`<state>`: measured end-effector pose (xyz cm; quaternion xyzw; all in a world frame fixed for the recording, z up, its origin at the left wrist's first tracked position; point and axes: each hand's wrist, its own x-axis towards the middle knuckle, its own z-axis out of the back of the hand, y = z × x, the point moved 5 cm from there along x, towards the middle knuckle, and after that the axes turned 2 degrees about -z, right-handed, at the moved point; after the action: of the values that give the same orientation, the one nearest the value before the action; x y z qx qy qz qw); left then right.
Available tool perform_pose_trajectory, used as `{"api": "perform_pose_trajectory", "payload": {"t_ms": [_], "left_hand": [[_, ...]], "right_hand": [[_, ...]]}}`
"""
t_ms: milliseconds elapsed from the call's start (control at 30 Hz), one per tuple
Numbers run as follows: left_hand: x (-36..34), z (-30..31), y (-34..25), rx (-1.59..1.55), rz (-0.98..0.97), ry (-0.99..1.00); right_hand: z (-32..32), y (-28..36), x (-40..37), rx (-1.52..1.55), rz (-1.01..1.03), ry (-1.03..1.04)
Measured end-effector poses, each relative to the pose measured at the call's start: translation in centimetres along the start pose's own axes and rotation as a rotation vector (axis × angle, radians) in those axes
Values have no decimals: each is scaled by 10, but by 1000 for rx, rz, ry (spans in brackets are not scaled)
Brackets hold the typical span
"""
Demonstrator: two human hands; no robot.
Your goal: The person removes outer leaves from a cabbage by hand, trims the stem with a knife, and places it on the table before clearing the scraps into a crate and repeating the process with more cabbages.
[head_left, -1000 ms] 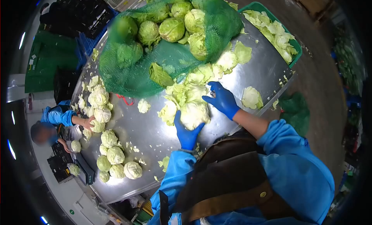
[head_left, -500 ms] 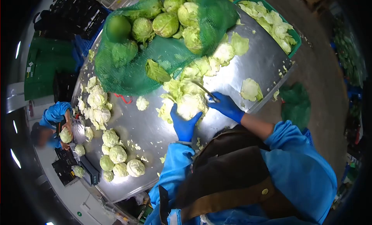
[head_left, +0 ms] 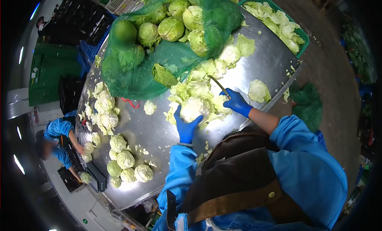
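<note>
The left fingers [head_left: 178, 112] were spread around the near side of a pale trimmed cabbage [head_left: 193, 107], thumb on one flank and the rest on the other, so the left hand [head_left: 186, 126] cupped it from below. The cabbage sat on the steel counter [head_left: 270, 68], close to the near edge, among loose leaves [head_left: 197, 87]. The right fingers [head_left: 229, 97] were wrapped tight around the handle of a knife [head_left: 218, 84], and the right hand [head_left: 237, 103] lay just beside the cabbage with the blade pointing away over the leaves. Beyond them a green net sack [head_left: 159, 68] lay open with whole cabbages spilling from it. A green crate [head_left: 305, 46] of cut leaves stood at the far right corner of the counter. A cluster of trimmed heads [head_left: 125, 159] lay well apart, toward the left end, where a co-worker in a blue sleeve [head_left: 59, 128] stood at the counter's side
</note>
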<state>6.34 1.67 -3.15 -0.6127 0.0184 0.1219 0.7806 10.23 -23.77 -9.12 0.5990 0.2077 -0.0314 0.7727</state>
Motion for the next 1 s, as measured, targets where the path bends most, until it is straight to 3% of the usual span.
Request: {"api": "perform_pose_trajectory", "payload": {"t_ms": [67,167,200,233,300,433,500,533,633,700,800,833,900,967,1000], "left_hand": [[-4,11,5,-88,29,60],[-18,13,-36,269,-231,79],[-19,2,-55,448,-318,176],[-21,-15,-55,619,-302,250],[-19,-35,-64,762,-241,137],[11,-16,-52,644,-148,82],[19,9,-36,338,-102,146],[18,18,-35,320,-137,136],[4,24,-60,215,-200,86],[-3,15,-88,243,-313,101],[-10,5,-120,274,-499,93],[-9,6,-126,210,-509,74],[-13,13,-137,84,-515,31],[-8,24,-132,-84,-434,-55],[-4,26,-135,-136,-412,-91]], "right_hand": [[-5,-11,-7,44,23,-16],[-17,16,-21,101,36,93],[-19,28,-24,40,45,128],[-24,30,-26,29,62,139],[-27,37,-27,-5,112,161],[3,5,-15,50,85,74],[32,-12,-12,-228,-33,-68],[41,-17,-13,-434,46,-116],[31,56,-29,-172,178,-234],[0,90,-17,263,99,-126],[-12,84,21,128,-97,-221],[-6,100,31,354,44,-326],[27,101,32,141,-139,-319],[63,97,41,-81,74,-362],[70,116,33,-271,286,-478]]}}
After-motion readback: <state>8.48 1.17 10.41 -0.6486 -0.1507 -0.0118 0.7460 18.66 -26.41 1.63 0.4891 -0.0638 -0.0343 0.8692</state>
